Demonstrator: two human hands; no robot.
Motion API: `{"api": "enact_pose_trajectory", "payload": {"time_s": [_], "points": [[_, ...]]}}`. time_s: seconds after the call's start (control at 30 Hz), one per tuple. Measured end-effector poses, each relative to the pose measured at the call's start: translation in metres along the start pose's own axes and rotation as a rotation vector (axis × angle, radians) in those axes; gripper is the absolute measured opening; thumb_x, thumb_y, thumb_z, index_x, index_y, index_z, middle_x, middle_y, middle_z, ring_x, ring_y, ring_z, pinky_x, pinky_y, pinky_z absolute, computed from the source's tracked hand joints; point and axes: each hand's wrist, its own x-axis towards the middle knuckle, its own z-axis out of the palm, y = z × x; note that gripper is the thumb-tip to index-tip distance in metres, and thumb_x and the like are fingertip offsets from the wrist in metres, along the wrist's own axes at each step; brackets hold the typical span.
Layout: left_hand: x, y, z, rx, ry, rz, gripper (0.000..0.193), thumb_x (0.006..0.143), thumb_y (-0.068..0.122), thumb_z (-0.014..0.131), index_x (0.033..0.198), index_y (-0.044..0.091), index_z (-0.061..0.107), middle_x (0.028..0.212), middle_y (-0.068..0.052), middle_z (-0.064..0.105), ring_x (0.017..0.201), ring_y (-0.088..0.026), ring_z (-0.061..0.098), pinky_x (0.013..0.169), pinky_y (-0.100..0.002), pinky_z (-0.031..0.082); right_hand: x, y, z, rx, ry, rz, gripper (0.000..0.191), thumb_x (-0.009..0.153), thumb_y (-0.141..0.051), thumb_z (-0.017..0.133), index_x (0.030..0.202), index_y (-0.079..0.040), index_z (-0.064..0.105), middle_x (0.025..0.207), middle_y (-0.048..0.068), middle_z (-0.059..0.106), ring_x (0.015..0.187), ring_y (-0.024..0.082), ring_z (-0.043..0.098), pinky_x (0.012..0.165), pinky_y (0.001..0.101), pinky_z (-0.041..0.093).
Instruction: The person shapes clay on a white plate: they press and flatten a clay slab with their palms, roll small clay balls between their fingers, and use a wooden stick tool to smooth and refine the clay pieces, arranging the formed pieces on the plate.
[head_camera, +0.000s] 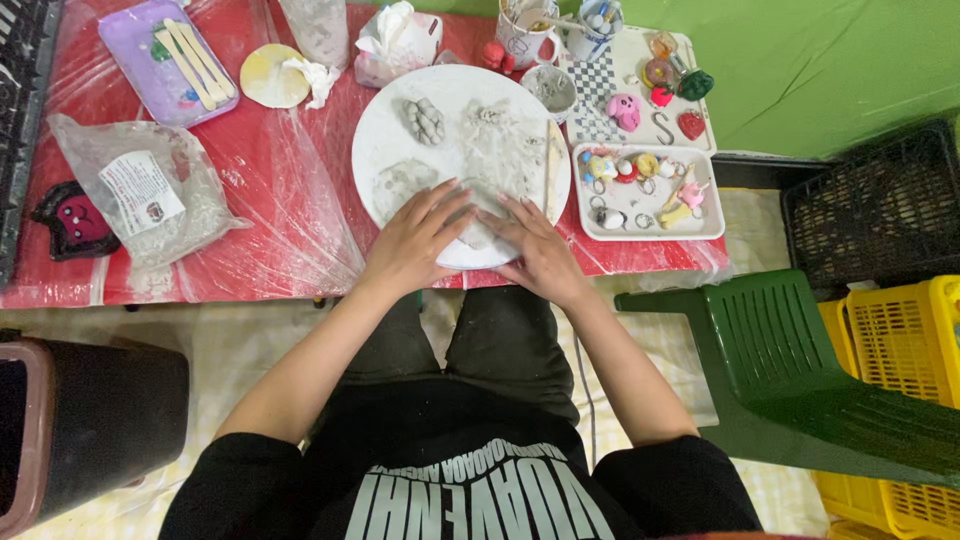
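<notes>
Both hands were down flat on a lump of grey clay (478, 232) at the near edge of a round white board (385, 135), right at the front of the worktop (290, 180). The left hand (415, 238) lay palm down with fingers spread and pointing toward the middle. The right hand (540, 250) mirrored it, fingers fairly straight and angled in, so the fingertips of both nearly met over the clay. Neither hand was gripping anything, just pressed open on top. The forearms came in from the lap in a V, elbows out, wrists low.

Farther back on the board sat a braided clay piece (424, 120), a flattened patch (400, 180) to the left, and smeared clay (505, 140) on the right, with a wooden stick (549, 165) lying along the right edge.

Just right of the board was a white tray (710, 225) of small colourful charms and rings, and behind it a checkered tray (600, 85) with more figures. A small bowl (549, 88) and two cups (525, 35) stood at the back.

To the left: a clear bag (150, 195), a purple tray (165, 60) with wooden tools, a yellowish disc (268, 75), and tissues (395, 40). The worktop had red plastic sheeting. A green chair (790, 350) stood to the right.
</notes>
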Motion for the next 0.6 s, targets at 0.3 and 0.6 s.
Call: {"api": "enact_pose_trajectory", "payload": {"time_s": [0.3,0.6], "points": [[-0.0006,-0.0010,-0.0071,-0.092,-0.089,-0.084,0.106,0.058,0.027,0.091,0.148,-0.003,0.042,0.160,-0.016,0.038,0.154,-0.035,0.029,0.126,-0.050,0.032,0.0017,-0.0017,0.0066,-0.146,0.021,-0.145,0.059,0.085,-0.017,0.081,0.133,-0.010,0.046,0.154,0.009,0.055,0.152,0.038,0.036,0.127,0.0613,0.022],[-0.0008,0.0019,0.0000,-0.075,-0.012,-0.072,0.115,0.066,0.029,0.090,0.158,-0.001,0.028,0.161,-0.016,0.040,0.153,-0.035,0.031,0.124,-0.047,0.032,0.0025,-0.0016,-0.0001,-0.126,-0.019,-0.220,0.058,0.092,-0.013,0.075,0.138,-0.009,0.039,0.160,0.010,0.051,0.159,0.036,0.032,0.132,0.0610,0.019]]}}
